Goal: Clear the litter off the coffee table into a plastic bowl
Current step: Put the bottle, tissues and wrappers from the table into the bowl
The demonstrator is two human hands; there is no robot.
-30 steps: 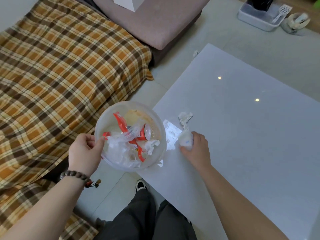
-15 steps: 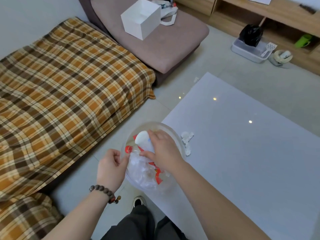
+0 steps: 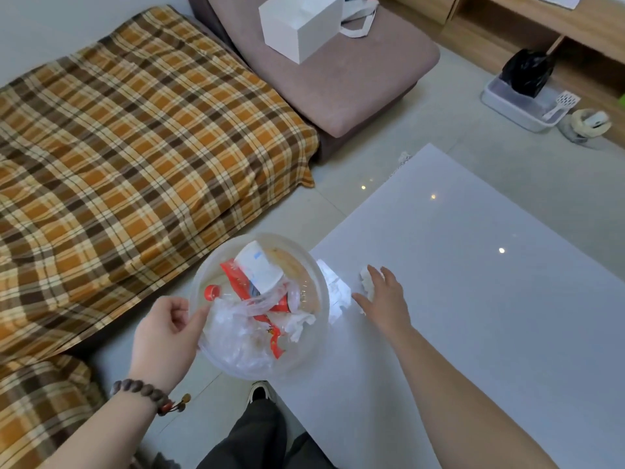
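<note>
My left hand [image 3: 165, 328] grips the rim of a clear plastic bowl [image 3: 318, 319] held just off the near-left corner of the white coffee table [image 3: 473, 299]. The bowl holds a white paper cup [image 3: 258, 270], red wrappers, a red cap, clear plastic film and crumpled tissue. My right hand [image 3: 384, 299] is spread flat, fingers apart, over a crumpled white tissue [image 3: 366, 282] on the table; part of the tissue is hidden under the palm. A printed paper slip [image 3: 336, 291] lies between the bowl and that hand.
A plaid-covered sofa [image 3: 135, 157] runs along the left, with a mauve cushion [image 3: 338, 72] carrying a white box [image 3: 301, 25] behind. A grey tray [image 3: 521, 106] with a black bag sits on the floor far right. My legs and a shoe [image 3: 258, 392] are below the bowl.
My right hand dropped the white cup into the bowl and moved back right to the table, now open over the crumpled tissue. The bowl stayed in my left hand.
</note>
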